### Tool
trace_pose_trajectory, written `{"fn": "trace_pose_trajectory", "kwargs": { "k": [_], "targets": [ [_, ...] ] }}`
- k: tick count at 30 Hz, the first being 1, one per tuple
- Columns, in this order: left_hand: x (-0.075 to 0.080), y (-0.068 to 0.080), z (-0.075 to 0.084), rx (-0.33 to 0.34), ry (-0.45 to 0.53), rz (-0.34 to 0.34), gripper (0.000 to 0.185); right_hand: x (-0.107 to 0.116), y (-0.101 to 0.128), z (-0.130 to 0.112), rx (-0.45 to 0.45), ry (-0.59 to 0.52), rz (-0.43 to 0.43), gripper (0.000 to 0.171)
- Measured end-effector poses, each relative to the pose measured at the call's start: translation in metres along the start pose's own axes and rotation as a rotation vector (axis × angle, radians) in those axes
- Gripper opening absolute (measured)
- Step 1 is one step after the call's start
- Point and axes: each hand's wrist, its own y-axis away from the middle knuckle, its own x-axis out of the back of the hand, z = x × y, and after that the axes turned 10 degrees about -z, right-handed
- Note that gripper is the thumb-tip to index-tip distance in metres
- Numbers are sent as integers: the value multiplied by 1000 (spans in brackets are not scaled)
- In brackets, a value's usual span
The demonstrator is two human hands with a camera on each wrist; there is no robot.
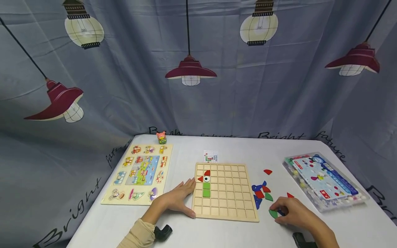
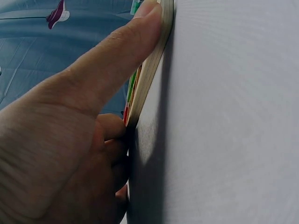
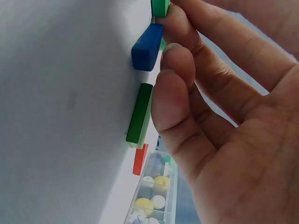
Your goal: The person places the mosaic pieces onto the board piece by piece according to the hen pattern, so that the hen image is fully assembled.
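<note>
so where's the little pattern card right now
In the head view the pattern card lies flat on the white table, just beyond the far edge of the wooden grid board, slightly left of its middle; neither hand touches it.

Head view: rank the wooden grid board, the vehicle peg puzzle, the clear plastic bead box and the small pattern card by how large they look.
1. Wooden grid board and vehicle peg puzzle: too alike to rank.
2. Clear plastic bead box, somewhat smaller, though viewed at an angle.
3. Small pattern card, clearly smallest, though it lies farther from the camera.
</note>
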Motion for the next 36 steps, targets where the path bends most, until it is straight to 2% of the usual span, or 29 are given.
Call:
{"fn": "trace_pose_trajectory", "kwargs": {
  "k": [13,21,25,33,36],
  "targets": [
    [0,1,2,5,-9,-2,121,-2,-1,-2,-35,-15,14,31],
    [0,1,1,-2,-9,3,122,-1,-5,-9,-86,-1,62,28],
    [0,1,1,-4,-8,5,122,1,-7,-13,-31,19,81,27],
    [0,2,0,-10,-3,1,122,1,-9,-28,161,50,87,24],
    [0,2,1,-14,-2,4,121,2,-12,-36,196,55,82,24]
  ]
}}
